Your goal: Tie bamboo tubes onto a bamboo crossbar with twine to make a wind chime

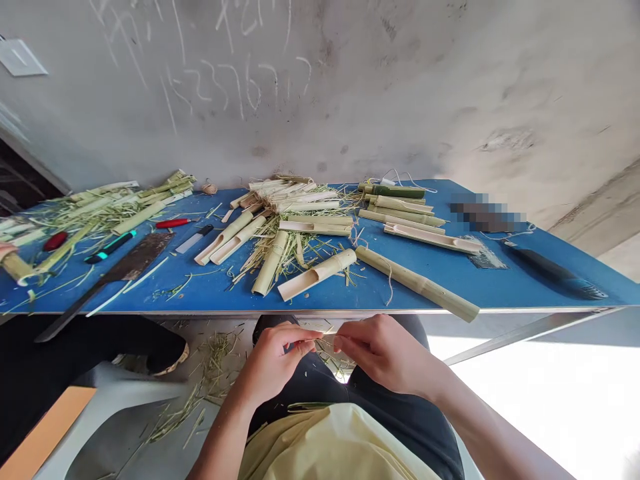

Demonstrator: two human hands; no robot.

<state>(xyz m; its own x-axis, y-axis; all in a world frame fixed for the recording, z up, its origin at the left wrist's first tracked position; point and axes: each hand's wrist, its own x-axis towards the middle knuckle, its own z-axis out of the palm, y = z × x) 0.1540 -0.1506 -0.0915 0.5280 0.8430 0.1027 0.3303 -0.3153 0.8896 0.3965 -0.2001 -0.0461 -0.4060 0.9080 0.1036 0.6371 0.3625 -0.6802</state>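
Observation:
Over my lap, just below the table's front edge, my left hand and my right hand face each other with fingertips pinched. A thin pale strand spans the small gap between them; whether it is twine or a bamboo sliver I cannot tell. On the blue table beyond my hands lies a bamboo tube with an open trough. To its right rests a long bamboo tube with a loose string by it.
Cut bamboo pieces and shavings lie mid-table. A cleaver, a box cutter and a small knife lie left. Another person's hand is on bamboo at far left. A dark tool lies right.

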